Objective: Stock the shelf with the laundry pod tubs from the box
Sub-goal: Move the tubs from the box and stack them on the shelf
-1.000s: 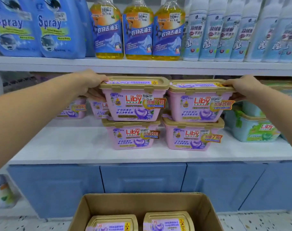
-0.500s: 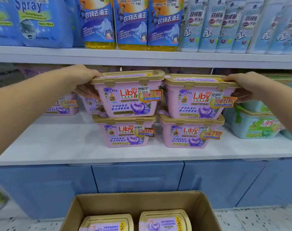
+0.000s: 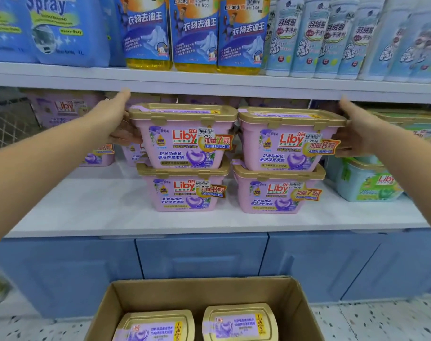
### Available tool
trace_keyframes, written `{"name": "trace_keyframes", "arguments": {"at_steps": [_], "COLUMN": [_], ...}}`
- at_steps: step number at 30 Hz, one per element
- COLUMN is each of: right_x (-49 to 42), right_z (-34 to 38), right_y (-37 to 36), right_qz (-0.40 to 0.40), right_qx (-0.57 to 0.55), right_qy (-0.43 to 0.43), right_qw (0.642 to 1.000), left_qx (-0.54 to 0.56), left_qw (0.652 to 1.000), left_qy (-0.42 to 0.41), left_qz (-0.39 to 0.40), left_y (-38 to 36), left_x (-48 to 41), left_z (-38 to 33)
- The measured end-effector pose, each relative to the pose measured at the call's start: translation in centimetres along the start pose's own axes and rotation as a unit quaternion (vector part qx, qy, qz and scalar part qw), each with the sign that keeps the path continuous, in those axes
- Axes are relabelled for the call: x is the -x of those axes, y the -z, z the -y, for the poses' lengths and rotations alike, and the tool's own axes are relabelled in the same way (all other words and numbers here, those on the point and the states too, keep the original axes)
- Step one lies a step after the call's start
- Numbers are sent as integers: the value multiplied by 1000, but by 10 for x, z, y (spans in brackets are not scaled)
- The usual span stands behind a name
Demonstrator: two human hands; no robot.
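Note:
Four pink laundry pod tubs with gold lids stand on the white shelf [image 3: 106,212] in two stacks of two. My left hand [image 3: 112,120] lies flat against the left side of the upper left tub [image 3: 185,141], thumb raised off its lid. My right hand [image 3: 354,130] touches the right side of the upper right tub [image 3: 287,143] with straight fingers, thumb raised too. Under them sit the lower left tub [image 3: 185,193] and the lower right tub [image 3: 275,195]. The cardboard box [image 3: 204,291] on the floor holds two more tubs [image 3: 155,327] [image 3: 240,322].
More pink tubs [image 3: 62,109] stand further back on the left, and green-labelled tubs [image 3: 368,180] crowd the right. The upper shelf board [image 3: 209,82], close above the stacks, carries detergent bottles. Blue cabinet fronts [image 3: 199,254] lie below the shelf.
Both hands have loosened their grip on the upper tubs: thumbs lifted off the lids and fingers straightened. The two upper tubs now rest on the lower ones.

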State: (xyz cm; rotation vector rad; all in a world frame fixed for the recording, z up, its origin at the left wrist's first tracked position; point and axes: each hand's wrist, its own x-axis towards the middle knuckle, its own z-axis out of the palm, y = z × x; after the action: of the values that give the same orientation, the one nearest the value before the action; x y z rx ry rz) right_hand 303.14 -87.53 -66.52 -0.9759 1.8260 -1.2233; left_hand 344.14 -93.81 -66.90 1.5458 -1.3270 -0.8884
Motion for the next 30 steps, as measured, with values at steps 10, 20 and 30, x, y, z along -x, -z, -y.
{"name": "trace_keyframes", "arguments": {"at_steps": [10, 20, 30], "right_x": [5, 2, -19], "right_z": [-156, -163, -164], "right_y": [-43, -73, -50], "right_qz": [-57, -44, -60], "right_qx": [-31, -7, -19], "right_qy": [120, 156, 145], "right_qw": [991, 987, 987], "left_qx": [24, -139, -156], "left_qw": [995, 989, 985], "left_qy": [12, -55, -67], "left_qz": [99, -5, -13], "left_y": [-41, -85, -115], "left_x": [51, 41, 34], "left_z": [146, 149, 132]}}
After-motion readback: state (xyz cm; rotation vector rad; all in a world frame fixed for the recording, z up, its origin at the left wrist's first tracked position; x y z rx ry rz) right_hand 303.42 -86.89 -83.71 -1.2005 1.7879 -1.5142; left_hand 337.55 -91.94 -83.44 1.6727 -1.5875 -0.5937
